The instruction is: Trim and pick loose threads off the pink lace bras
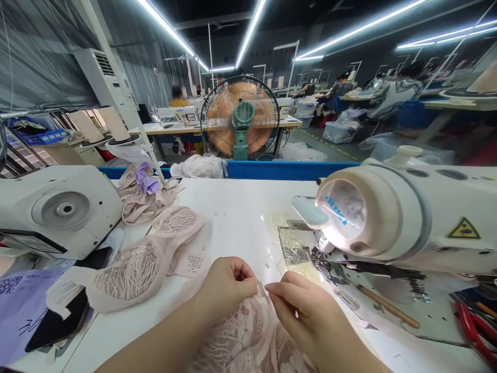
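My left hand (pixel 229 282) and my right hand (pixel 297 298) meet near the table's front middle, fingertips almost touching. Both pinch the narrow edge of a pale pink lace bra (pixel 236 336), which hangs down towards me below my hands. My fingers partly cover the spot where they grip it. A second bra (pixel 130 272) with lace cups lies on the table to my left, a printed care label (pixel 190 263) beside it. Close to my right hand stands a sewing machine (pixel 388 212), its lamp lit over the metal needle plate (pixel 295 246).
Another machine (pixel 62 212) stands at the left, with a dark phone (pixel 58 321) and purple paper (pixel 23 295) before it. Bras with a purple tie (pixel 146 180) are heaped behind. Red-handled scissors (pixel 476 326) lie far right. Beyond the blue edge (pixel 267 170) is a large fan (pixel 240 116).
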The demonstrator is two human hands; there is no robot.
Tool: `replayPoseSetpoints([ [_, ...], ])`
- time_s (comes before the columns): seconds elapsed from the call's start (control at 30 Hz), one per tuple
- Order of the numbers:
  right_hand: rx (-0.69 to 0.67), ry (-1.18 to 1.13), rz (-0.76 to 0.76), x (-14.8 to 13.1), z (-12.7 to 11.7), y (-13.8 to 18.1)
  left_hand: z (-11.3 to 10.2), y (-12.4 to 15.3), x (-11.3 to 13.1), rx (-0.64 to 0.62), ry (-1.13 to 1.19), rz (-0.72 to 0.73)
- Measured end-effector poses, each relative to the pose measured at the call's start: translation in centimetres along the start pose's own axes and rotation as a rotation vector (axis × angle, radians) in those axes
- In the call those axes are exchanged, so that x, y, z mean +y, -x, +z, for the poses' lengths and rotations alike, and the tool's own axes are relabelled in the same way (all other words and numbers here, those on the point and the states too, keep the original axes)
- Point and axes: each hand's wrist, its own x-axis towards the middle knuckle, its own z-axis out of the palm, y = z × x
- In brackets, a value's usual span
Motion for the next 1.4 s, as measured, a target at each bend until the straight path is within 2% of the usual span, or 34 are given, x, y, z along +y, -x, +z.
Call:
replayPoseSetpoints([
  [0.2,-0.017,-0.003,-0.052,0.17,-0.12,-0.11,0.01,-0.04,-0.22,0.006,-0.020,0.018],
  [0.73,-0.027,-0.039,-0.031,-0.06,-0.30,-0.33,0.12,0.37,0.51,0.019,-0.061,0.013],
  [1.4,-0.067,-0.017,0.032,-0.09,-0.18,-0.16,0.13,0.26,0.08,0.009,-0.151,0.064],
])
